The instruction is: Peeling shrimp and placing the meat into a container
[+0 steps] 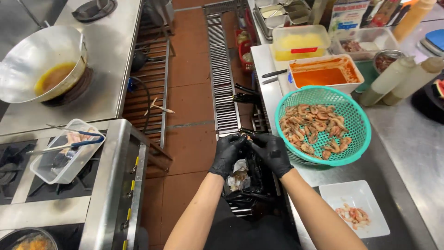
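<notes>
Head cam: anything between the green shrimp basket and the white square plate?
Only bare steel counter shows between the green basket and the white plate in the head view. The right hand sits left of that gap.

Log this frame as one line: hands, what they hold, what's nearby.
left hand: black glove, fingertips meet right | right hand: black glove | held item: hidden | below: black waste bag | nearby: green mesh basket of shrimp, white square plate

Beside the brushed steel counter, the green colander is perforated plastic and the square plate glossy white. Both hands wear matt black gloves above a shiny black bag.
</notes>
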